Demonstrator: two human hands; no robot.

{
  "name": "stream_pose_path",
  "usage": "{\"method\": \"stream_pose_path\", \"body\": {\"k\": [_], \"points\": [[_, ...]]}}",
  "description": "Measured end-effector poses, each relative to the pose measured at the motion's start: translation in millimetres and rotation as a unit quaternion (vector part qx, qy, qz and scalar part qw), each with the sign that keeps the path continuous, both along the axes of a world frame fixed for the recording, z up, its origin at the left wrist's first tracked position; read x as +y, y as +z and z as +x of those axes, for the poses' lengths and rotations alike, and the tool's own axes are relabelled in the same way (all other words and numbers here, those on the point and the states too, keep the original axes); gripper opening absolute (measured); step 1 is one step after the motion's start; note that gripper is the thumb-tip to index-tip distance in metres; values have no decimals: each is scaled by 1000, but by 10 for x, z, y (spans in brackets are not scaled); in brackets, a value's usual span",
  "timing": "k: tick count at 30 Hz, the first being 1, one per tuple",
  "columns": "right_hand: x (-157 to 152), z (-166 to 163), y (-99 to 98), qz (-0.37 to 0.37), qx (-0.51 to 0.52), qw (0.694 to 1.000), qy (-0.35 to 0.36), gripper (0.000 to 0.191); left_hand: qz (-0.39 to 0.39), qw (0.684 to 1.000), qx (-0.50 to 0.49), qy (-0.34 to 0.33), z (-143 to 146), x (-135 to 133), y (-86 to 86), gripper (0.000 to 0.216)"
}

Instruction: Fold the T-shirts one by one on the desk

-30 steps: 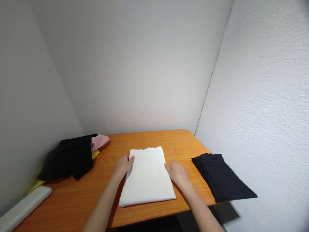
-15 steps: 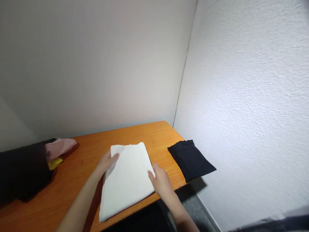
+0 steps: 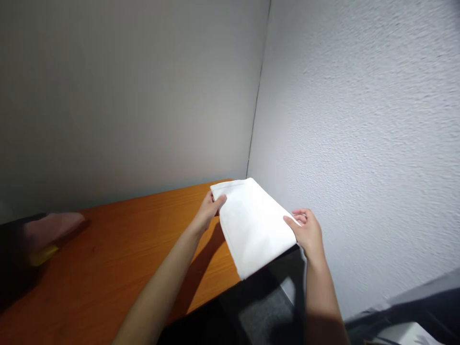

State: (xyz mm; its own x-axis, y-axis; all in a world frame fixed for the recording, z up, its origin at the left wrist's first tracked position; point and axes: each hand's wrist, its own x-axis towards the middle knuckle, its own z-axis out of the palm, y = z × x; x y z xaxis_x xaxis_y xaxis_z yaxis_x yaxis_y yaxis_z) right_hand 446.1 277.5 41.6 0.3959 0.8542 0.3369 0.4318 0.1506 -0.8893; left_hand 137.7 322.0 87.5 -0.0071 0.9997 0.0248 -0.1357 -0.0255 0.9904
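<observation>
A folded white cloth (image 3: 253, 225) is held up above the right end of the orange wooden table (image 3: 118, 254). My left hand (image 3: 209, 212) grips its far left corner, thumb on top. My right hand (image 3: 307, 232) grips its right edge, fingers curled underneath. The cloth hides whatever lies on the table's right end below it; only a dark sliver (image 3: 287, 253) shows under its near edge.
At the far left lie a blurred pile of black cloth (image 3: 14, 268) with a pink piece (image 3: 50, 226) and a yellow bit (image 3: 41, 255). Grey walls meet in a corner behind the table. Grey floor shows beyond the table's near edge.
Both hands have lifted the white cloth off the table and carried it to the right. The view has swung right, so the black folded cloth is now covered.
</observation>
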Motion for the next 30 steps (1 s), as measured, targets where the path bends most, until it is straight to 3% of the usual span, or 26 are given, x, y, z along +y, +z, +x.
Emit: {"method": "stream_pose_path", "body": {"k": [6,9,15,18,21,24,27,30], "points": [[161,342,-577,-59,-79,994,-50,45,-57,997,-4,47,456,263,-622,35],[181,323,-739,-73,-104,991,-51,39,-66,995,0,79,504,300,-790,27],[253,400,-703,-78,-118,988,-64,43,-45,996,21,73,558,460,-677,23],[222,344,-653,-122,-243,960,-66,43,-57,996,52,52,548,463,-665,29],[170,79,-600,-92,-356,925,-96,54,-61,994,83,34,500,328,-752,39],[193,-310,-563,-34,-378,925,-31,64,-56,991,115,38,405,151,-857,51],[297,-665,-626,-16,-404,913,50,73,-47,984,159,63,154,17,-917,57],[378,-867,-798,-16,-424,902,75,81,-27,972,206,109,-386,-130,-913,52]]}}
